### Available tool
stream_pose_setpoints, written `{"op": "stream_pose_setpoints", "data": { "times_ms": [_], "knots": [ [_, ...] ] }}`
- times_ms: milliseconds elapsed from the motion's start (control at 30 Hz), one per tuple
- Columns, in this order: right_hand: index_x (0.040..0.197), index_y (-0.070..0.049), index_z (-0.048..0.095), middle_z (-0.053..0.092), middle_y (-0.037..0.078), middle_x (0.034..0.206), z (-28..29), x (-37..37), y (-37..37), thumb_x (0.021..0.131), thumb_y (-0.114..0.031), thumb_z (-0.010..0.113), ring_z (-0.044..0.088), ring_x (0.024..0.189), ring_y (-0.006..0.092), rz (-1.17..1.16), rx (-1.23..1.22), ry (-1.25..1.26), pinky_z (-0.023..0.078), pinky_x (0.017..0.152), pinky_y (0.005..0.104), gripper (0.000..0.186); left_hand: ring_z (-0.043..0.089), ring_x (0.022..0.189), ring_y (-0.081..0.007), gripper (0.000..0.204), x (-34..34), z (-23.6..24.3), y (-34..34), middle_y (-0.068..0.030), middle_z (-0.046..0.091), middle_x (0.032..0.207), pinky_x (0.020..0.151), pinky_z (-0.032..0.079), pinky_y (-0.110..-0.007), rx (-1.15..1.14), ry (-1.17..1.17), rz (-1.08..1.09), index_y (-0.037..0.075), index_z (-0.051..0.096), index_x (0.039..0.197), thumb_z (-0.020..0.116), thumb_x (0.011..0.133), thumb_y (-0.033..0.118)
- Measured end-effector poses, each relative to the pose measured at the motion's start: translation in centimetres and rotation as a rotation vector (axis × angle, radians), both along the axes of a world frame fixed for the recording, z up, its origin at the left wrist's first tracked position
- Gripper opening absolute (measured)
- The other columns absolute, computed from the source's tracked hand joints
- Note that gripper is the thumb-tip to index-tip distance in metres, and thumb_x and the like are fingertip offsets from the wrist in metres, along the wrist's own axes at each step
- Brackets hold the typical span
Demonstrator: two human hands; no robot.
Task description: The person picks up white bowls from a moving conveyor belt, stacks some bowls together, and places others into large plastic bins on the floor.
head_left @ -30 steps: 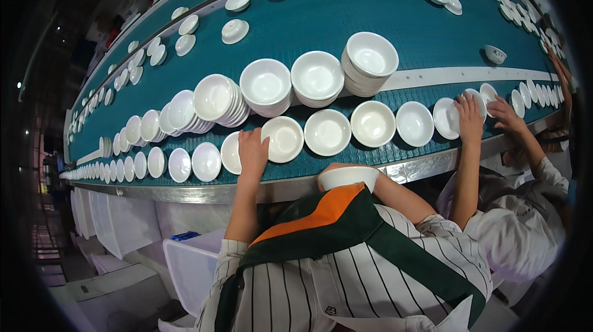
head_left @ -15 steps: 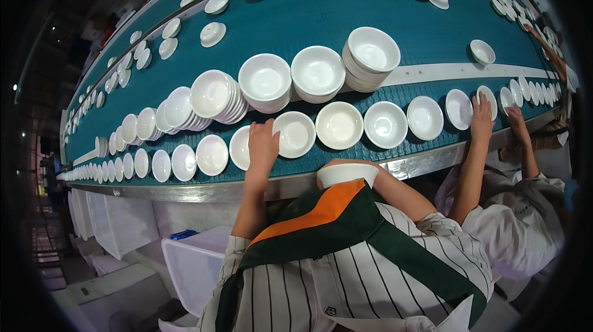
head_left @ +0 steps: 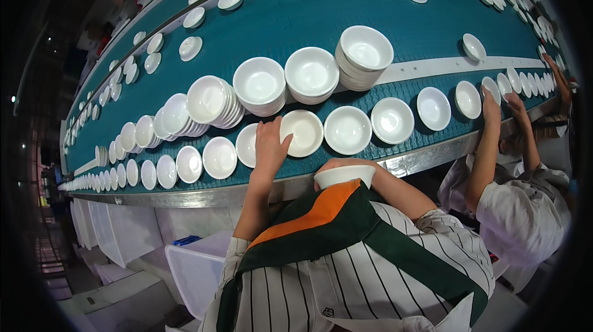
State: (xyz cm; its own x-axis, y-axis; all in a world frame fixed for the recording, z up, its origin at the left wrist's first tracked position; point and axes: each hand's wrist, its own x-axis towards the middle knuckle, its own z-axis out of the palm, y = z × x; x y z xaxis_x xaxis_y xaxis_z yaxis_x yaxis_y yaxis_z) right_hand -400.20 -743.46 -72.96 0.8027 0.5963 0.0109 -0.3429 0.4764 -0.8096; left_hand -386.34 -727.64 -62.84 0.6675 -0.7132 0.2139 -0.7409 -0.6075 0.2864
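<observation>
My left hand [head_left: 270, 147] reaches over the near row of white bowls. Its fingers are stretched out and the thumb stands apart, beside the rim of a creamy-white bowl [head_left: 302, 134]. Another bowl [head_left: 246, 145] is partly hidden behind that hand. Close to my chest, my right hand [head_left: 336, 163] is closed around a white bowl [head_left: 344, 177], seen from the side; most of its fingers are hidden. Beyond the near row stand stacks of white bowls [head_left: 258, 80], the rightmost stack [head_left: 367, 49] being tall.
A metal edge [head_left: 204, 196] borders the green conveyor [head_left: 426, 29]. Loose small bowls [head_left: 190, 48] lie on its far part. To the right, a co-worker's hands [head_left: 491, 106] handle bowls. Translucent plastic bins [head_left: 201, 264] stand below the conveyor at left.
The near row of bowls has shifted right, while the far loose bowls have moved left. My left thumb has spread away from the fingers. The bowl stays in my right hand.
</observation>
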Motion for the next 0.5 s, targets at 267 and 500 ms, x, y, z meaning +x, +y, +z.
{"op": "stream_pose_setpoints", "data": {
  "times_ms": [267, 500],
  "knots": [
    [0.088, -0.003, 0.062, 0.062, -0.003, 0.076, 4.9, -2.0, -4.3, 0.083, -0.018, 0.063, 0.057, 0.063, 0.0024, 0.160, 0.092, 0.049, 0.042, 0.056, 0.0146, 0.016, 0.051, 0.090, -0.0367, 0.036, -0.3, -0.2, -1.1, -0.0197, 0.056, 0.090, 0.095, 0.033, -0.049, 0.126, -0.064, 0.109, 0.000, 0.053, 0.103, 0.059, 0.068, -0.001],
    [0.088, -0.004, 0.061, 0.061, -0.001, 0.080, 4.5, -3.8, -7.9, 0.077, -0.017, 0.069, 0.056, 0.071, 0.0044, 0.175, 0.106, 0.051, 0.043, 0.063, 0.0175, 0.019, 0.050, 0.099, -0.0361, 0.044, -4.8, 0.0, -7.7, -0.0191, 0.056, 0.103, 0.097, 0.032, -0.046, -0.040, -0.085, -0.058, 0.000, 0.052, 0.111, 0.066, 0.072, 0.015]
  ]
}}
